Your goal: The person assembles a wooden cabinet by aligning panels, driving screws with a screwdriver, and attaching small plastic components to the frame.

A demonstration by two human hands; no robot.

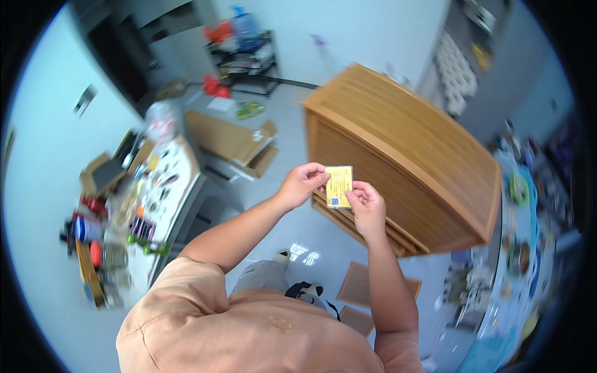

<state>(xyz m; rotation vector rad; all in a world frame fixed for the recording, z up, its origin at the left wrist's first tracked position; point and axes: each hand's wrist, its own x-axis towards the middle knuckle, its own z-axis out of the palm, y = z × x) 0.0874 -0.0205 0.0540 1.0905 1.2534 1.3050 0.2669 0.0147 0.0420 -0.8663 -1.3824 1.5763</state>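
While a big wooden cabinet (404, 118) stands just right of centre, a cluttered white counter (176, 200) runs down the left side, and a brown cardboard box (224, 138) lies between them. Before the cabinet's front, the left hand (305, 184) and right hand (368, 208) share a small yellow card (339, 185), fingers of each pinching it at opposite edges, the right ones lower.

Pale wall (385, 37), glossy floor (287, 115), wooden cabinet (404, 127)
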